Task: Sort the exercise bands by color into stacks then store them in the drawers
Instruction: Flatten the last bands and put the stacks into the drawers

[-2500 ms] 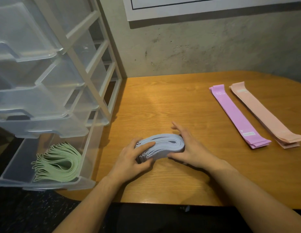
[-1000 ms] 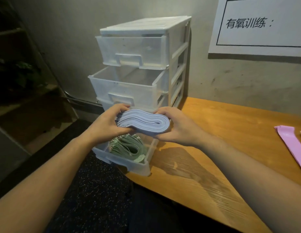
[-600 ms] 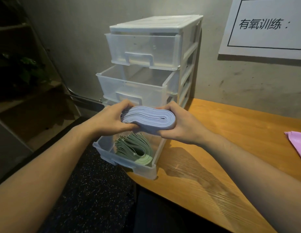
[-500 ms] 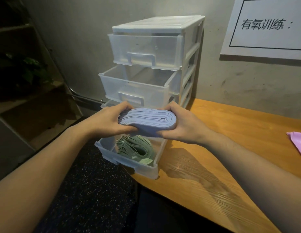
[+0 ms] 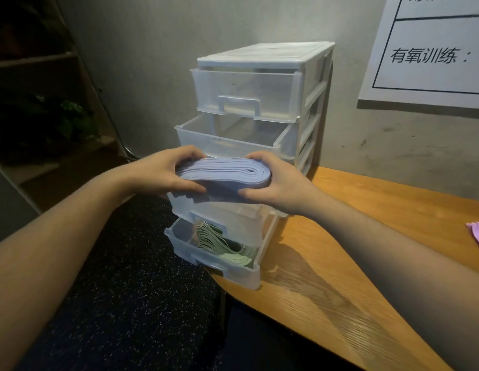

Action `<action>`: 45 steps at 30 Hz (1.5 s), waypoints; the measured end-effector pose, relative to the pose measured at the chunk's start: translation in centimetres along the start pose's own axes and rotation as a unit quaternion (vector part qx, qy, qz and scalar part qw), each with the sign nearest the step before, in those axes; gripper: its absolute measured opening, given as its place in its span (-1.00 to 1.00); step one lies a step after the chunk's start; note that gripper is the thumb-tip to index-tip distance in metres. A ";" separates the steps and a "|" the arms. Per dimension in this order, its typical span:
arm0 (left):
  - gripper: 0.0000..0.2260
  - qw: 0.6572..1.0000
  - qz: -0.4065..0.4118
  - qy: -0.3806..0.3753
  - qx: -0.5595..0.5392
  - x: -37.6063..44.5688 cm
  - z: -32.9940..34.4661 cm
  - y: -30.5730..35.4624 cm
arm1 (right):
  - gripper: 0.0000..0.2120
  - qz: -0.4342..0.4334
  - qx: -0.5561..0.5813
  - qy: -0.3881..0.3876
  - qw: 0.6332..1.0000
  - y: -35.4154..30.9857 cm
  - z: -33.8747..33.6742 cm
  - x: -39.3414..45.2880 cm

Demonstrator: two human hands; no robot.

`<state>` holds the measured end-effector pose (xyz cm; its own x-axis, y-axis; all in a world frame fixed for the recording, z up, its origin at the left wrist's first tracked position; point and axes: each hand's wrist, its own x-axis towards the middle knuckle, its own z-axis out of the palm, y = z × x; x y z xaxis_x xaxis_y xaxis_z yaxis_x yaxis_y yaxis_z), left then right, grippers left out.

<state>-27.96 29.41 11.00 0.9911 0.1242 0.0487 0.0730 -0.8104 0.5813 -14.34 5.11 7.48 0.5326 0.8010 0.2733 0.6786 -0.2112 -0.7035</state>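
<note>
Grey concrete wall stands behind a wooden surface point(image 5: 367, 236), and a white poster point(image 5: 434, 49) with printed characters hangs on that wall to the right of the drawer unit point(image 5: 262, 57). That unit, a white frame holding clear plastic drawers, sits at the left end of the surface.

Its top drawer point(image 5: 246, 95) is pushed in. The second drawer point(image 5: 227, 140) is pulled partway out, and nothing can be seen inside it. The third drawer point(image 5: 222, 210) is also out, directly under the hands. The bottom drawer point(image 5: 214, 261) is pulled out furthest, overhanging the edge of the surface, and a folded stack of green bands point(image 5: 227, 247) lies inside it.

In front of the unit, between the second and third drawers, both hands hold a folded stack of pale blue bands point(image 5: 225, 172). The left hand point(image 5: 163, 172) grips the stack's loose-ended side, its fingers curled over the top and the thumb underneath. The right hand point(image 5: 278, 180) grips the rounded, folded end, fingers curled over the top and the thumb pressing from below. The blue stack hangs just above the open third drawer; whether it touches that drawer's rim cannot be told.

Far to the right of the unit, a corner of a pink band point(image 5: 478, 234) lies on the surface at the frame's edge. Left of the unit the room is dark, with dim shelving point(image 5: 32, 60), and a dark speckled floor point(image 5: 126, 303) lies below the forearms.
</note>
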 end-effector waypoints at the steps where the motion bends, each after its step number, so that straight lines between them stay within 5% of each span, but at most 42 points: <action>1: -0.58 1.000 0.000 0.006 0.024 0.5 -0.1 -0.1 | -0.40 0.001 -0.022 0.006 1.000 -0.1 0.2 0.3; 9: -0.53 0.998 -0.007 0.034 0.044 2.9 0.5 -1.4 | -0.44 -0.076 -0.293 0.081 0.950 -0.1 3.2 0.7; 20: -0.52 0.997 -0.010 -0.005 0.078 4.4 2.9 -4.3 | -0.49 -0.045 -0.382 0.017 0.923 1.0 4.4 1.7; 28: -0.51 0.992 -0.063 -0.074 0.081 6.0 4.4 -5.5 | -0.90 0.026 -0.381 -0.086 0.920 1.2 5.0 2.6; 33: -0.61 0.966 -0.106 -0.219 0.082 6.4 3.7 -5.1 | -0.60 0.068 -0.325 -0.142 0.933 1.8 5.2 2.8; 45: -0.67 0.979 -0.075 -0.133 0.138 6.4 4.3 -2.9 | -0.55 0.059 -0.273 -0.089 0.956 2.7 4.1 2.4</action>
<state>-21.39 30.05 6.15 0.9581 0.1297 -0.2555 0.2110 -0.9227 0.3227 -13.30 8.77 3.57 0.5611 0.8253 0.0634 0.8073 -0.5288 -0.2619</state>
